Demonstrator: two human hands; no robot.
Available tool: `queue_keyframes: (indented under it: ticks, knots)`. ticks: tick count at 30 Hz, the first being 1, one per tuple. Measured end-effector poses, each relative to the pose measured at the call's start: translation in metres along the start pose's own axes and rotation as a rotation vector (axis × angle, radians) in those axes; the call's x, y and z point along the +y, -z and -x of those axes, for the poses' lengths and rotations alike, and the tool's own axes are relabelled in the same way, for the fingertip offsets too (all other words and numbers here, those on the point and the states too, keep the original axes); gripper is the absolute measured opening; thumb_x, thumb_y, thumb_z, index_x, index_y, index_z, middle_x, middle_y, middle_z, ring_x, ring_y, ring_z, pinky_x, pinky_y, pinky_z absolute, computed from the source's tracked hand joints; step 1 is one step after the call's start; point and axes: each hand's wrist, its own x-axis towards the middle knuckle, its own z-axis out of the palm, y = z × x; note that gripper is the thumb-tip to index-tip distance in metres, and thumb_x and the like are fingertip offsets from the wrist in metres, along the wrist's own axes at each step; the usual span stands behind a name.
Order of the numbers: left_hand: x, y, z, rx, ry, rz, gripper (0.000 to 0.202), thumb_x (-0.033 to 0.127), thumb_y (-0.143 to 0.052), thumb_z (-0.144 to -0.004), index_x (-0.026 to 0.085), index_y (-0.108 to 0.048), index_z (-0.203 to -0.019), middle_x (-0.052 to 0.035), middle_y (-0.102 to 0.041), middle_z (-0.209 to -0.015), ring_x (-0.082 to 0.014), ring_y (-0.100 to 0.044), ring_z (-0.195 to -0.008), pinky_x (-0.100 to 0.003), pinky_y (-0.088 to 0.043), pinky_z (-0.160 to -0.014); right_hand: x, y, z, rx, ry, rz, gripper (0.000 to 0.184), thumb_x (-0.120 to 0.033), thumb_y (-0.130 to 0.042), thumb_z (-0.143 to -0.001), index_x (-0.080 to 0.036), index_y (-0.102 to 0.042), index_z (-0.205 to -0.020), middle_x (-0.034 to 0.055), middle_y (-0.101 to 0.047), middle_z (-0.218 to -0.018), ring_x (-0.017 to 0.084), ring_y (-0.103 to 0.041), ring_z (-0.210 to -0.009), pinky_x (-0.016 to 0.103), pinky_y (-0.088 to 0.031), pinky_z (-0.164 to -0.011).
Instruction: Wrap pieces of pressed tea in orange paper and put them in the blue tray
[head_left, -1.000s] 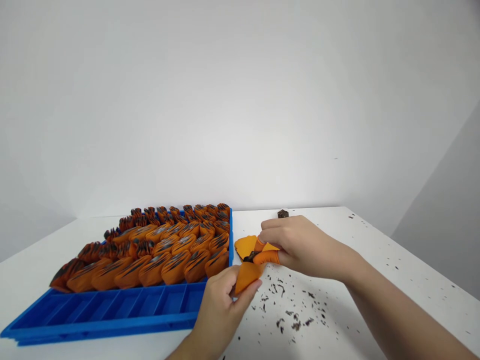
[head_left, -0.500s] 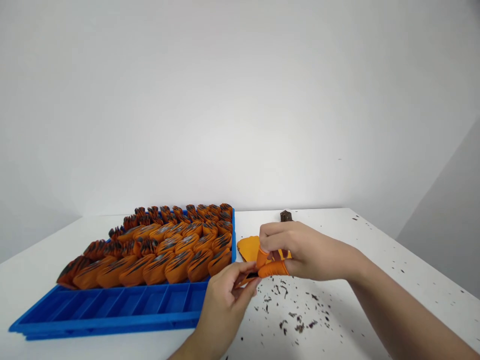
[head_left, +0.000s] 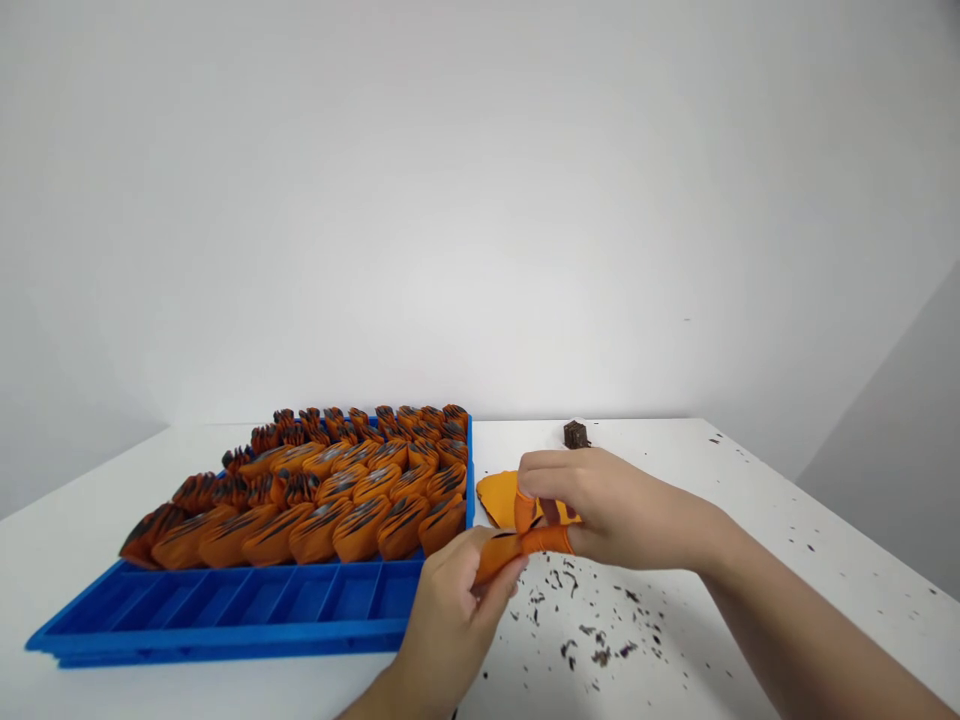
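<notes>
Just right of the tray, my left hand (head_left: 454, 600) pinches a small orange folded piece with a dark edge (head_left: 496, 557) between thumb and fingers. From the right, my right hand (head_left: 611, 505) closes on the same piece with thumb and index finger, both covered by orange finger cots (head_left: 546, 540). The fingertips of the two hands nearly meet, and the piece's right end is hidden there. Behind my right hand lie flat yellow-orange pieces (head_left: 497, 495) with dark edges, partly covered by the hand.
A blue compartment tray (head_left: 247, 640) at left holds rows of bundled orange, dark-edged pieces (head_left: 360, 530); its front row of compartments is bare. A dark brown block (head_left: 576, 434) stands at the back. Dark flakes (head_left: 600, 650) litter the white table (head_left: 750, 560) at right.
More of the orange folded piece shows between my hands, its outer face now turned toward me. My right fingers have shifted slightly over it. The whole view has moved a little.
</notes>
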Motion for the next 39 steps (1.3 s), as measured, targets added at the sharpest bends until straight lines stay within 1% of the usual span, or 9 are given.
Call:
queue_keyframes:
  ticks: [4,10,16,18,21,23,30,34,39]
  knots:
    - [0.003,0.002,-0.001,0.026,-0.06,-0.128,0.027,0.043,-0.064,-0.105,0.02,-0.072,-0.093,-0.0033,-0.072,-0.081,-0.0196,-0.069,-0.071,-0.031,-0.056,-0.069,0.002,-0.002,-0.003,-0.01,0.001,-0.014,0.012,-0.011,-0.072,-0.094,-0.021,-0.069,-0.1,-0.0005,-0.068,-0.096,0.013,-0.06,-0.078,0.024,-0.043,-0.064]
    - [0.007,-0.002,0.003,0.047,-0.04,-0.09,0.022,0.042,-0.067,-0.102,0.021,-0.07,-0.094,-0.0068,-0.076,-0.088,-0.021,-0.073,-0.074,-0.028,-0.059,-0.065,0.011,0.008,-0.001,-0.004,0.059,-0.051,0.014,-0.012,-0.063,-0.101,-0.02,-0.07,-0.092,0.0018,-0.067,-0.096,0.014,-0.061,-0.081,0.026,-0.046,-0.069]
    - [0.009,-0.009,0.014,-0.114,-0.076,0.007,0.018,0.037,-0.071,-0.097,0.021,-0.063,-0.096,-0.0051,-0.075,-0.077,-0.0169,-0.071,-0.059,-0.024,-0.057,-0.055,0.021,0.012,0.004,0.169,-0.037,0.136,0.015,-0.01,-0.051,-0.101,-0.021,-0.058,-0.094,0.0014,-0.067,-0.091,0.015,-0.054,-0.074,0.028,-0.038,-0.065]
    - [0.003,-0.012,0.017,-0.24,-0.217,-0.06,0.014,0.032,-0.072,-0.096,0.021,-0.065,-0.091,-0.0035,-0.074,-0.073,-0.0158,-0.069,-0.055,-0.023,-0.053,-0.052,0.02,0.003,-0.002,0.189,-0.023,0.195,0.017,-0.005,-0.051,-0.095,-0.021,-0.054,-0.095,0.0015,-0.067,-0.092,0.015,-0.054,-0.074,0.028,-0.036,-0.065]
    - [-0.014,-0.017,0.022,-0.501,-0.625,-0.275,0.012,0.022,-0.075,-0.094,0.022,-0.067,-0.085,0.0001,-0.075,-0.069,-0.0144,-0.065,-0.051,-0.026,-0.038,-0.044,0.016,-0.021,-0.019,0.162,0.037,0.23,0.019,-0.003,-0.051,-0.091,-0.021,-0.052,-0.096,0.0026,-0.066,-0.094,0.016,-0.054,-0.075,0.027,-0.034,-0.064]
    - [-0.026,-0.02,0.025,-0.579,-0.807,-0.391,0.011,0.02,-0.079,-0.092,0.024,-0.069,-0.088,0.0029,-0.074,-0.068,-0.0139,-0.063,-0.051,-0.03,-0.031,-0.042,0.016,-0.04,-0.031,0.179,0.083,0.23,0.014,-0.007,-0.051,-0.095,-0.021,-0.053,-0.097,0.0029,-0.065,-0.095,0.016,-0.053,-0.074,0.027,-0.033,-0.062]
    - [-0.03,-0.017,0.026,-0.557,-0.832,-0.477,0.017,0.022,-0.086,-0.088,0.027,-0.07,-0.092,0.0054,-0.073,-0.067,-0.0137,-0.061,-0.05,-0.033,-0.025,-0.043,0.024,-0.09,-0.056,0.189,0.176,0.322,0.015,-0.02,-0.046,-0.111,-0.021,-0.056,-0.1,0.0032,-0.065,-0.097,0.016,-0.053,-0.073,0.03,-0.031,-0.06]
    - [-0.023,-0.016,0.025,-0.574,-0.852,-0.501,0.024,0.023,-0.094,-0.08,0.025,-0.073,-0.093,0.0053,-0.074,-0.068,-0.0144,-0.059,-0.049,-0.033,-0.024,-0.041,0.027,-0.104,-0.059,0.174,0.179,0.342,0.017,-0.014,-0.047,-0.108,-0.021,-0.059,-0.099,0.0028,-0.066,-0.096,0.016,-0.053,-0.072,0.03,-0.032,-0.062]
    - [-0.017,-0.015,0.023,-0.6,-0.845,-0.557,0.025,0.026,-0.096,-0.078,0.024,-0.075,-0.091,0.0052,-0.073,-0.066,-0.0152,-0.056,-0.048,-0.034,-0.023,-0.04,0.029,-0.114,-0.062,0.215,0.183,0.238,0.018,-0.027,-0.049,-0.113,-0.021,-0.06,-0.099,0.0033,-0.067,-0.097,0.017,-0.059,-0.079,0.03,-0.042,-0.068]
